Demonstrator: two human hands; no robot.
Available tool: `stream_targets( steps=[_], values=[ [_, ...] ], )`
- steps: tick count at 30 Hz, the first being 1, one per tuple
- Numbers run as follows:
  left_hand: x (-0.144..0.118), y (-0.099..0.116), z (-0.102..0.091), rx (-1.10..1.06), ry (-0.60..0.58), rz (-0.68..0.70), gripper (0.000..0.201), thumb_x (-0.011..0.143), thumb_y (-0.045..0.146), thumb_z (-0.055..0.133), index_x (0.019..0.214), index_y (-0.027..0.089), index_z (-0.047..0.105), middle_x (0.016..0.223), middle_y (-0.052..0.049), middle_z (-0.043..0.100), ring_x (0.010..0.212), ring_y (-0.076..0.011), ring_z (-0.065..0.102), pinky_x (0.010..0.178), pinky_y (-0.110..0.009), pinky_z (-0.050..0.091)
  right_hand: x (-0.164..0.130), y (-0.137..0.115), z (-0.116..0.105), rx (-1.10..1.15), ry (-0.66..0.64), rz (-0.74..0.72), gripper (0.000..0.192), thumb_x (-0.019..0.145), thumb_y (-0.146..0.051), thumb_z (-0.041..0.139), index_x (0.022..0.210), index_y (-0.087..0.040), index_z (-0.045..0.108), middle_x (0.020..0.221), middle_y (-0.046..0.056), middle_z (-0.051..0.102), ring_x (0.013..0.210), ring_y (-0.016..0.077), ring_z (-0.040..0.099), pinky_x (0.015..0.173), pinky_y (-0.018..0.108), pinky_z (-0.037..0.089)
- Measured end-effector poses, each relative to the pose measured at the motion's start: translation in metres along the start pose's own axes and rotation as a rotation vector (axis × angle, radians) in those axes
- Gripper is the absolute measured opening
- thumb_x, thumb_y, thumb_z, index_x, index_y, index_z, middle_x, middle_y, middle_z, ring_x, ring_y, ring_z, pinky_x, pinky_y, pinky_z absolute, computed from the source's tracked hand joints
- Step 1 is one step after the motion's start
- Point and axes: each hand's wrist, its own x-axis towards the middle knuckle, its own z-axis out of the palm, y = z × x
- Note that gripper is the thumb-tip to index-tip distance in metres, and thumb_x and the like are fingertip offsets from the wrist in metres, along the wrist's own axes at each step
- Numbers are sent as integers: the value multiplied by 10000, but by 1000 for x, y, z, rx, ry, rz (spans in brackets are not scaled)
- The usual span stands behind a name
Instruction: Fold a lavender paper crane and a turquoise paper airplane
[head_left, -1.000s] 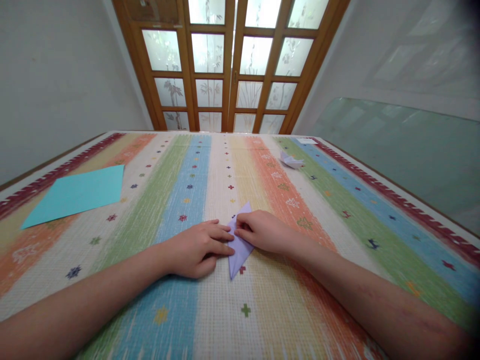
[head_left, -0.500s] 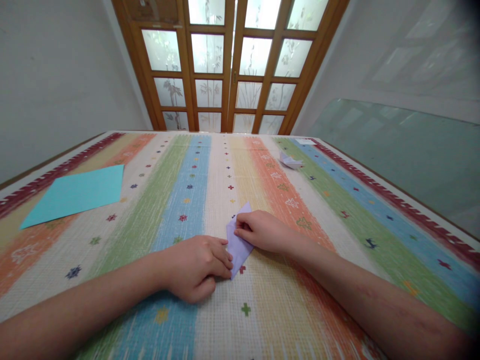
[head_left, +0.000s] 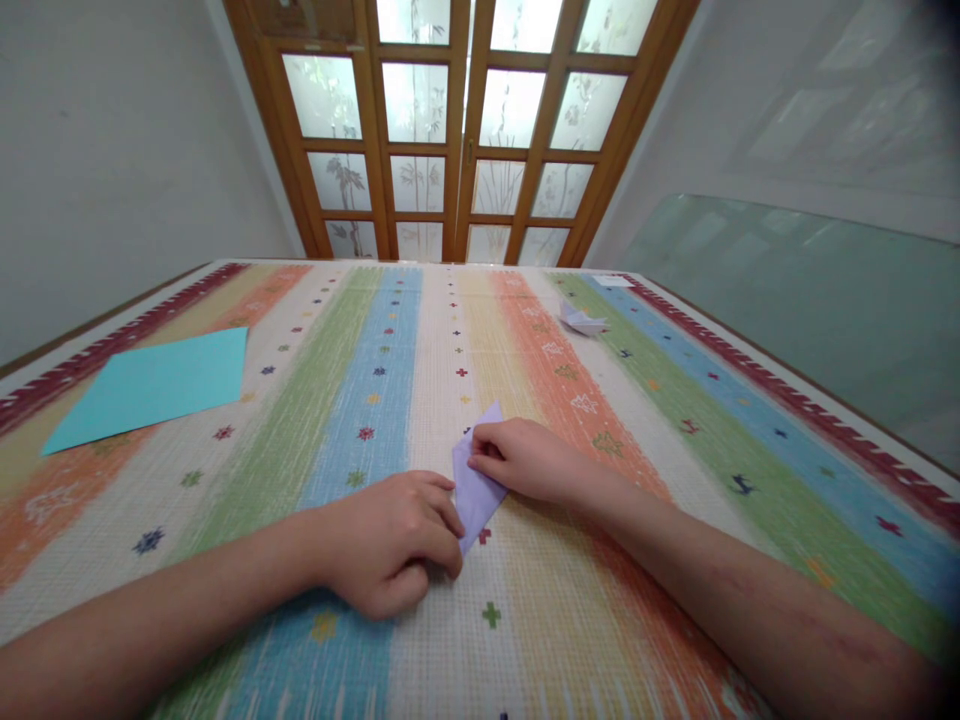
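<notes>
A folded lilac paper [head_left: 475, 490], a narrow pointed shape, lies flat on the striped mat [head_left: 570, 620] in the middle. My right hand [head_left: 525, 460] rests on its upper right part, thumb and fingers pressing it down. My left hand [head_left: 390, 540] lies at its lower left edge, with the fingertips on the paper's near tip.
A turquoise paper sheet [head_left: 150, 385] lies flat at the far left of the mat. A small white folded paper figure [head_left: 581, 320] sits far right, with a white slip [head_left: 613, 282] behind it. A wooden glazed door [head_left: 457, 130] and a leaning glass pane [head_left: 810, 300] stand beyond.
My left hand has slid toward me along the paper's left edge, from its middle down to the near tip. My right hand has stayed in place on the paper.
</notes>
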Motion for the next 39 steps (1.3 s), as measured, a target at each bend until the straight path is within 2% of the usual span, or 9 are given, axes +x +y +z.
stream_targets(
  steps=[4,6,8,13,20,25,27,32,39],
  values=[
    [1,-3,9,-192,82,30,232,636,126,454,756,200,638,743,-25,704,760,-189,658,987,-418,479,-1,0,-1,17,1,-8,174,911,-326,595,818,-191,651,760,22,689,633,128,543,557,269,275],
    [1,-6,10,-164,173,-2,201,671,116,444,733,195,618,699,-35,677,706,-182,634,857,-380,525,-1,1,-2,23,5,-13,172,911,-327,595,823,-191,654,765,22,691,636,129,546,556,269,275],
    [1,-8,10,-58,199,-24,226,734,119,452,825,187,646,768,-59,692,755,-201,637,809,-377,534,-1,1,-1,22,9,-14,173,911,-330,594,829,-192,660,770,23,694,642,131,551,557,268,275],
    [3,-9,13,209,45,-34,350,909,225,507,1233,185,630,1255,-132,649,1194,-293,580,1053,-483,445,-2,-1,3,-44,25,-14,173,907,-316,586,827,-189,671,769,36,701,649,142,557,565,269,280],
    [1,-10,19,237,-3,-237,408,960,410,541,1346,287,591,1435,-144,536,1309,-355,507,1095,-612,346,-6,9,-26,-16,92,85,250,966,-350,526,936,-182,707,893,73,732,746,167,617,636,273,370],
    [0,-13,18,241,-22,-334,519,931,516,574,1418,342,524,1555,-145,400,1426,-435,347,1093,-716,256,-10,23,-42,109,-166,112,177,883,-314,615,926,-186,730,819,43,731,662,150,618,585,256,384],
    [0,-14,18,234,-29,-344,557,928,540,569,1444,342,493,1576,-143,368,1436,-432,331,1103,-709,247,-10,22,-42,105,-225,83,155,847,-312,648,901,-195,734,789,29,726,657,151,613,573,254,381],
    [1,-13,18,265,-45,-357,586,933,569,541,1463,329,471,1560,-164,385,1404,-439,373,1088,-709,263,-9,11,-37,46,-232,89,132,797,-301,686,885,-214,733,778,9,722,649,149,599,549,256,356],
    [4,-13,19,273,51,-367,488,956,464,541,1381,227,568,1394,-166,540,1246,-351,507,1056,-571,385,-19,3,-21,-67,-60,79,106,811,-265,675,899,-229,725,818,22,725,708,170,613,590,274,339]
  ],
)
